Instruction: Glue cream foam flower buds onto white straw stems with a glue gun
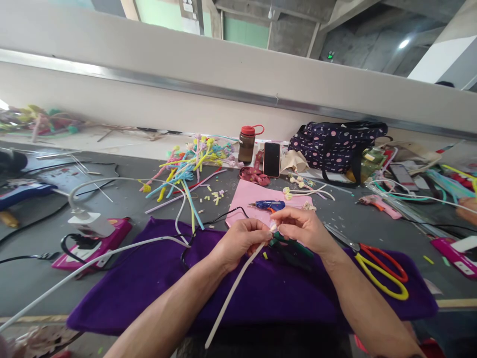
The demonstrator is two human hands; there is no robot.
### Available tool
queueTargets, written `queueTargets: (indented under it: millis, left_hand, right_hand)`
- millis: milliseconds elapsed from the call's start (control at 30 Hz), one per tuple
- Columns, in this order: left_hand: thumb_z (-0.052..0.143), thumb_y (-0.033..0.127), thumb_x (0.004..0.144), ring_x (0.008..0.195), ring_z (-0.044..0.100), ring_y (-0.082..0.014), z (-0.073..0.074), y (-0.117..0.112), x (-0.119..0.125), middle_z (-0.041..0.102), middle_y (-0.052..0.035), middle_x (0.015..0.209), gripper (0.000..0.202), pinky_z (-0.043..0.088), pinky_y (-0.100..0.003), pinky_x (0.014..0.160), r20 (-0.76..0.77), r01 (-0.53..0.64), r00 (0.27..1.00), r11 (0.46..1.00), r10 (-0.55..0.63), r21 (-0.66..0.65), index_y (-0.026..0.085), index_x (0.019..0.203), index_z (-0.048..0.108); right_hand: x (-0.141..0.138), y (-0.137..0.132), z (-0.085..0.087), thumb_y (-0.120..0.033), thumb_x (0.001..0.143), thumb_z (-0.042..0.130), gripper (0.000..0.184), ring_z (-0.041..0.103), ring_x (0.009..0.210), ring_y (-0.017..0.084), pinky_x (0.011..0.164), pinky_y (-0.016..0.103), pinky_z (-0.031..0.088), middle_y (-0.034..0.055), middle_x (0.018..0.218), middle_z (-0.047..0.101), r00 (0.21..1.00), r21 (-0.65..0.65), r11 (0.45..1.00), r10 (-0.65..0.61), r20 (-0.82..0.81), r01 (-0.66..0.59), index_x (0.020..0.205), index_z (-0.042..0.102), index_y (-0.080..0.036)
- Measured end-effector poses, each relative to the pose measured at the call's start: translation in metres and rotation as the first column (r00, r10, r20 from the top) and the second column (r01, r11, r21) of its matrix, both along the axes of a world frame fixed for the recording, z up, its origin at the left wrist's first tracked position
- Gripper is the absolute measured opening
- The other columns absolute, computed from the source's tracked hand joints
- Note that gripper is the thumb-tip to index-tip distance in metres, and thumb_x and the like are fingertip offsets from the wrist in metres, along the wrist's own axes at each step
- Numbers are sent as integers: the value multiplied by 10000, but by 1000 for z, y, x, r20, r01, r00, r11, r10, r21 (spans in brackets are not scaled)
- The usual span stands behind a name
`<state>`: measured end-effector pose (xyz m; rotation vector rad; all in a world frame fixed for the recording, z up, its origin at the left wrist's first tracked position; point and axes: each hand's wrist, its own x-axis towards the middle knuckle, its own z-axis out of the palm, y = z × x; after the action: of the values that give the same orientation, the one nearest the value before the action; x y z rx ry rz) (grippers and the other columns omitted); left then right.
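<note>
Grip: left hand (240, 243) and right hand (303, 228) both pinch the top end of the white stem (233, 293), fingertips meeting mid-frame.
Stem axis: slants from the pinch toward bottom centre; left hand lies along it.
Surface: purple cloth (149, 278) on grey table (30, 278).
Nearby: glue gun (268, 204) just beyond, scissors (380, 271) at right.

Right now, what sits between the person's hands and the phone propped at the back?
Head view: a blue glue gun on a pink sheet lies between the phone and the left hand and right hand, both pinching a white pipe cleaner.
</note>
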<state>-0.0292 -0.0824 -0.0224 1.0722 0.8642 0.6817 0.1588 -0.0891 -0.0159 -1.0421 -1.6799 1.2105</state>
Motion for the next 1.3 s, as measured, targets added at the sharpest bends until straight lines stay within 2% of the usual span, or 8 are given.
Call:
queueTargets:
  millis: [133,367,533,767,933,1033,1167,1300]
  left_hand:
    - [679,293,646,374,353,-33,-1,0,0,508,35,481,192,232,-174,382,7,-9,1000,1000,9,-5,128,651,582]
    - [688,287,633,370,350,-33,2,-1,0,507,36,472,187,226,-179,377,10,-16,1000,1000,16,-18,126,639,595]
    - [690,295,629,362,348,-33,1,-1,1,511,33,471,198,217,-180,373,14,-10,1000,999,10,-33,125,629,588]
    - [672,272,653,361,348,-27,-2,0,-1,520,35,487,166,209,-179,372,51,13,999,998,-10,-68,130,645,586]
    - [666,252,658,366,350,-20,-4,0,-1,532,32,498,148,215,-172,373,51,17,999,999,-14,-47,124,659,591]
    - [662,228,659,401,411,-28,-3,-1,0,544,25,509,133,268,-158,398,53,9,999,999,-7,-32,118,658,587]
    - [635,233,680,509,567,-94,-3,-2,0,608,-14,615,131,376,-169,432,57,42,998,998,-39,-52,122,703,570]
    - [616,260,712,448,555,-86,-3,-1,0,614,-11,631,152,373,-158,373,74,66,995,996,-62,-58,135,744,536]
  right_hand:
    - [0,-2,0,-260,730,646,245,539,540,97,483,222,451,19,775,616,999,24,999,22,27,-23,961,623,-181]
    - [-2,-3,2,-220,738,629,167,529,538,99,503,216,433,-1,695,598,991,79,997,12,134,-23,902,631,-187]
    - [-3,-3,1,-263,736,641,296,530,564,95,505,221,445,18,817,591,997,73,997,36,63,-40,1018,586,-193]
    - [-2,-5,2,-184,725,637,228,522,555,100,511,220,426,-3,722,586,991,109,993,32,129,-46,951,606,-194]
    - [-3,-5,4,-217,744,632,190,528,551,102,505,220,413,-7,701,571,986,140,990,11,164,-34,931,613,-192]
    - [-4,-5,6,-220,751,627,165,532,545,100,506,221,413,-10,699,563,983,157,987,12,184,-41,913,617,-189]
    - [-4,-4,4,-200,759,618,160,532,552,97,514,220,416,-9,714,562,978,169,984,11,209,-48,918,617,-186]
    - [-1,-3,2,-182,751,626,260,535,577,92,516,210,425,-1,786,578,979,176,983,23,201,-60,1009,594,-193]
